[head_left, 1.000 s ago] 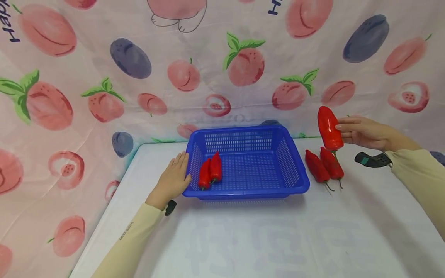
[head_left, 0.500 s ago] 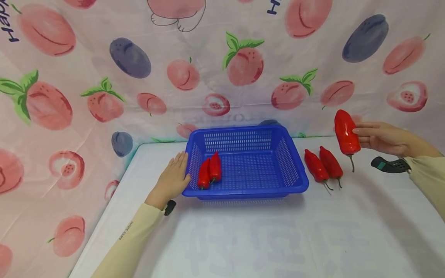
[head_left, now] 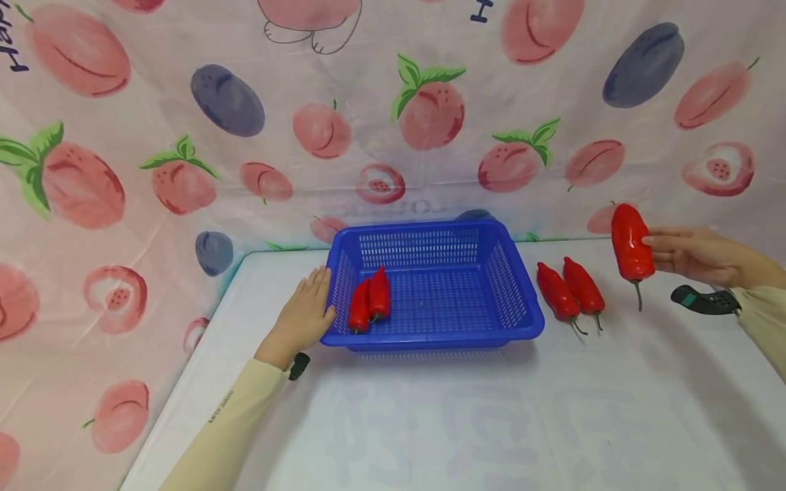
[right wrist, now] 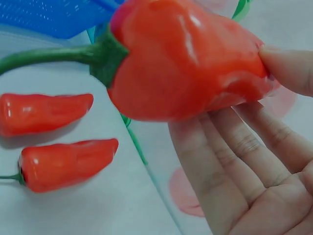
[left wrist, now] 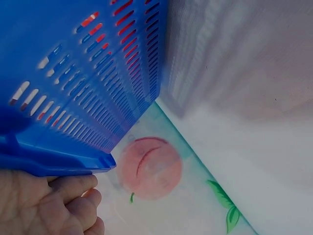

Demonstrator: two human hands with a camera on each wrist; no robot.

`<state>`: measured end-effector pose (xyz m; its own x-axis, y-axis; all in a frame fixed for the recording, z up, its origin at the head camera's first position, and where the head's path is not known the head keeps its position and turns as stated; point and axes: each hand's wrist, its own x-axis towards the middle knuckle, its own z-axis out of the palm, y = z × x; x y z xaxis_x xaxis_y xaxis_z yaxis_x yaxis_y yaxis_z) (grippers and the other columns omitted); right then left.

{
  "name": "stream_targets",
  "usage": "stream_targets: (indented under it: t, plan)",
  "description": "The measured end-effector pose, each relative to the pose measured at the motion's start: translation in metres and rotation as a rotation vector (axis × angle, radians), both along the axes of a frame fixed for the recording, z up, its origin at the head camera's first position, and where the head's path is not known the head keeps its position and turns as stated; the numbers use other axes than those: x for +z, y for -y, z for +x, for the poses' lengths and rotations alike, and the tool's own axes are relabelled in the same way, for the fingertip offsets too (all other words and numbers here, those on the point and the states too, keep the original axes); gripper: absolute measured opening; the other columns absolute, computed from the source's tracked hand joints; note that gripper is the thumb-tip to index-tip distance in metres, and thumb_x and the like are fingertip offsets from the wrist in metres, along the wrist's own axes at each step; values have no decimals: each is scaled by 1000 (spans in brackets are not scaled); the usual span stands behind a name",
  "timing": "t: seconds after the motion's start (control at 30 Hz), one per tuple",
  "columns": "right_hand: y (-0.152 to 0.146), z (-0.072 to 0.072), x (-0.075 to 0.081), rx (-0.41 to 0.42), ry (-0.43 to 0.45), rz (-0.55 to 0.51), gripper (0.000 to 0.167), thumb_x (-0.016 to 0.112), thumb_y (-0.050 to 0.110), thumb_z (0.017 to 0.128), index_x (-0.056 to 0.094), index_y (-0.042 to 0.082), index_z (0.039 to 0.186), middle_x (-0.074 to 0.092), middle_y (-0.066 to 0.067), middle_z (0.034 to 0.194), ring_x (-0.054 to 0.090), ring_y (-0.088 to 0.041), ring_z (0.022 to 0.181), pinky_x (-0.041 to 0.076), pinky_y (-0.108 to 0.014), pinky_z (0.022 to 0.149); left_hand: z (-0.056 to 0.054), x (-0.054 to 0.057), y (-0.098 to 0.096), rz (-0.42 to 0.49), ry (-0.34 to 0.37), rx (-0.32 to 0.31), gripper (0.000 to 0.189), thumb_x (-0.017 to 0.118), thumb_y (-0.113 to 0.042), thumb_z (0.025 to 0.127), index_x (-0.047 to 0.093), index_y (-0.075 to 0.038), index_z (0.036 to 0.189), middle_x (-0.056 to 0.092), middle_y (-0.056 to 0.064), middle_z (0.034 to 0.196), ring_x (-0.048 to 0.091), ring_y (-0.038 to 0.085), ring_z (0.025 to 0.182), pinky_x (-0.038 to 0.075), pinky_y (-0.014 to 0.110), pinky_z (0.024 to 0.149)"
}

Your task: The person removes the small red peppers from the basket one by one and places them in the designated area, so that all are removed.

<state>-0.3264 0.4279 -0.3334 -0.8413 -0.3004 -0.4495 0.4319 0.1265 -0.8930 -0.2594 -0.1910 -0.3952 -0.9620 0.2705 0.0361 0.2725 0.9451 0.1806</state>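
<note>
My right hand (head_left: 700,256) pinches a glossy red pepper (head_left: 632,242) between thumb and fingers, raised over the right side of the table with its green stem pointing down. In the right wrist view that pepper (right wrist: 181,63) fills the upper middle, the thumb at its narrow end and the fingers beneath. My left hand (head_left: 302,315) lies along the left rim of a blue plastic basket (head_left: 432,339), fingers extended. The left wrist view shows fingers (left wrist: 80,205) against the basket's outer rim. Inside the basket, at its left end, lie two red peppers (head_left: 380,293).
Two more red peppers (head_left: 571,290) lie side by side on the white tabletop (head_left: 442,423), just right of the basket. A fruit-print cloth (head_left: 368,88) hangs behind the table and along its left side.
My right hand has moved right and slightly down with the pepper, away from the basket and the two table peppers. My left hand stays on the basket rim.
</note>
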Motion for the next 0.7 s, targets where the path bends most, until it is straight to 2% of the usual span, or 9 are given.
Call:
stream_targets:
  t: [0.1, 0.17, 0.4, 0.57, 0.7]
  plan:
    - [-3, 0, -6, -23, -6, 48, 31, 43, 26, 99, 65, 44, 89, 64, 18, 94, 64, -6, 90, 56, -24, 80, 0, 0, 0, -1, -3, -2, 69, 41, -23, 94, 11, 6, 148, 14, 22, 156, 11, 37, 146, 12, 50, 119]
    - [-5, 0, -9, -33, -1, 43, 30, 43, 26, 99, 66, 43, 89, 64, 18, 94, 64, -6, 90, 57, -24, 80, 0, 0, 0, 1, -2, -4, 69, 41, -23, 94, 11, 6, 148, 14, 21, 156, 11, 37, 146, 11, 49, 119]
    - [-10, -1, -17, -114, 71, -149, 32, 40, 17, 100, 70, 28, 94, 68, 6, 95, 67, -16, 88, 58, -30, 77, 0, 0, 0, 0, -5, -5, 69, 42, -23, 94, 11, 6, 148, 15, 22, 156, 12, 38, 145, 12, 50, 119]
    - [-15, -1, -24, -108, 85, -210, 34, 37, 17, 101, 70, 25, 96, 68, 3, 96, 68, -18, 89, 58, -32, 78, 0, 0, 0, -6, -5, 1, 69, 42, -24, 94, 11, 5, 148, 14, 21, 156, 12, 37, 145, 13, 49, 119]
    - [-17, -3, -30, -108, 91, -201, 37, 36, 18, 101, 72, 25, 94, 70, 4, 95, 68, -17, 88, 59, -33, 78, 0, -1, 0, -4, -8, 4, 69, 42, -24, 94, 11, 5, 148, 14, 21, 156, 12, 37, 145, 12, 49, 119]
